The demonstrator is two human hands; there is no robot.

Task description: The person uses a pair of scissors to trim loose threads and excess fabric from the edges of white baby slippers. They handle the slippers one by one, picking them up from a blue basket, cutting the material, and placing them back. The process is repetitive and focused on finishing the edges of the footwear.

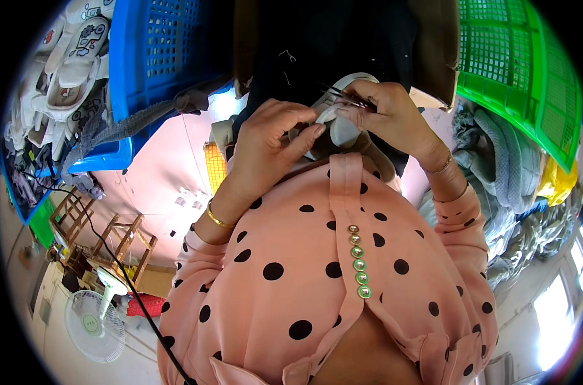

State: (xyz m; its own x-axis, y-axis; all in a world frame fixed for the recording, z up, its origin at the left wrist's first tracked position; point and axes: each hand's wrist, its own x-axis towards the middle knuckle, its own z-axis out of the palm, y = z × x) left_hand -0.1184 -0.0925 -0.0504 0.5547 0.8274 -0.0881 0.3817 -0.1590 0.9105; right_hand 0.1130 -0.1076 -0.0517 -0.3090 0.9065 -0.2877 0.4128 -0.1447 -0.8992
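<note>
The background is a crowded workroom seen from above: a pale floor with a white fan (94, 323) at lower left and wooden frames (105, 240) just above it. Nearest the camera, filling the lower middle of the frame, is the person's pink dotted blouse (317, 282) with its row of green buttons. Above it, at centre, the left hand (272, 138) is curled closed around a grey and white shoe piece (338, 128), thumb pressed on its edge. Touching it from the right, the right hand (388, 109) is pinched shut on thin dark snips (344, 95), whose tips lie at the piece's upper edge. Judging by this, trimming is under way, not finished; how much edge is left I cannot tell. Farther off, a blue crate (157, 58) sits upper left with more white shoe parts (67, 70) beside it, and a green crate (522, 70) sits upper right.
</note>
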